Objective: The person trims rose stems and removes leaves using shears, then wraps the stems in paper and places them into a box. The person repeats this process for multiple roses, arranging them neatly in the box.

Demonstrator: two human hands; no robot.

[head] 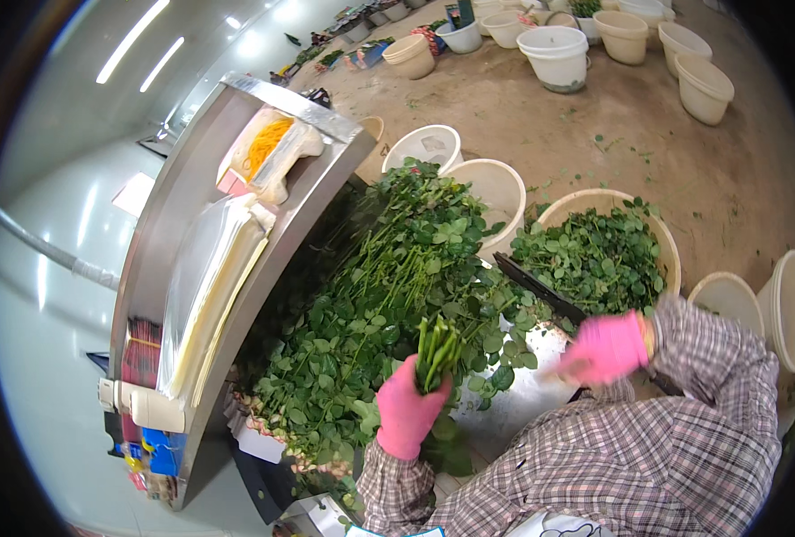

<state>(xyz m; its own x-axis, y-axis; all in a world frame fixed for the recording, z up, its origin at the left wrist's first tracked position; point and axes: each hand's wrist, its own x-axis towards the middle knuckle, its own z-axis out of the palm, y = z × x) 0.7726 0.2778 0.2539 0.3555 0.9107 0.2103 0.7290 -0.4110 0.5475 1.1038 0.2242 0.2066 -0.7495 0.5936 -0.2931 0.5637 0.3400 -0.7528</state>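
Note:
My left hand (407, 411), in a pink glove, is closed around a bundle of green rose stems (440, 349). The cut ends of the stems point up and away from me. To the right, my right hand (609, 349) wears a matching glove and is blurred by motion over a shiny metal work surface (522, 396). Whether it holds anything is unclear. Beyond both hands a large heap of leafy rose stems (397, 268) covers much of the surface. Pale pink blooms (317, 463) show at the heap's lower left edge.
A metal shelf (290, 231) on the left carries plastic sleeves (216, 295) and a box of orange rubber bands (266, 144). A dark bar (538, 288) crosses beside a tub of cut leaves (589, 255). Several pale buckets (554, 60) stand on the brown floor.

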